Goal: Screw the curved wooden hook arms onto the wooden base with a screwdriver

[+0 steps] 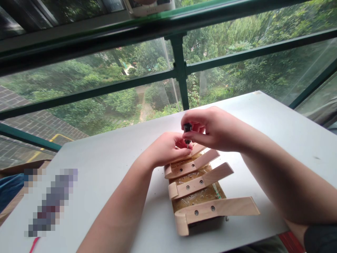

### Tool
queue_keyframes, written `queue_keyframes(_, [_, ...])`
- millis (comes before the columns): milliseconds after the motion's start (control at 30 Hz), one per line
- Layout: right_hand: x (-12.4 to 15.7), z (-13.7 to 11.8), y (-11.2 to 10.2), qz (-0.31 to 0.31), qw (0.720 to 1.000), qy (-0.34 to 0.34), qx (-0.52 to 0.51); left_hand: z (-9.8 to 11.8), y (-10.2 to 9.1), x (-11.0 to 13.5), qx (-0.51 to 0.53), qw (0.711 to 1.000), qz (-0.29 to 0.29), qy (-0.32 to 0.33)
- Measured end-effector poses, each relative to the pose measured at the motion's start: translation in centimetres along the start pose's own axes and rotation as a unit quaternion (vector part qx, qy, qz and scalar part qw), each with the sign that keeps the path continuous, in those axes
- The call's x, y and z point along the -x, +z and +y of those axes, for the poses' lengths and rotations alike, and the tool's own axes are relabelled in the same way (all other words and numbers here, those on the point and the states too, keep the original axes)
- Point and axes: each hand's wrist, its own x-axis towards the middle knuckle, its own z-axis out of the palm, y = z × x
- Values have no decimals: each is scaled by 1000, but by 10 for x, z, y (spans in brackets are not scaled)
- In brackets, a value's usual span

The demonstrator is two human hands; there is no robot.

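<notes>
Head view: right hand (214,130) grips screwdriver (187,128) near upright, presumably for straight drive; left hand (168,149) narrow at tip, hold unclear, likely guiding. Block (207,194) bearing wooden pieces (231,206) lies near front edge of worktop (110,165).

White object, top edge (160,9): you can make out faint marks, too small and blurred to read.
Pixelated item, left on table (54,202): you cannot read anything through the blocks.

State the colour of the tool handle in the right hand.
The tool handle is black, best seen in the head view.
</notes>
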Motion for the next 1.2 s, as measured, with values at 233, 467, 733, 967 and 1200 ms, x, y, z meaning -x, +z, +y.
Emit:
queue_keyframes(233, [-1,0,7,21,1000,11,8,-2,0,-1,10,1000,19,22])
queue_keyframes(467, [-3,4,12,27,999,33,0,-7,1,-1,-26,999,32,10])
queue_keyframes(733, [1,1,1,-61,995,-61,-50,-5,1,-1,-44,997,41,38])
queue_keyframes(967, [2,5,-2,-66,996,-40,-43,-3,-1,0,-28,999,28,29])
queue_keyframes(1200, [3,4,-7,-41,999,-10,19,-2,2,0,-1,1000,17,25])
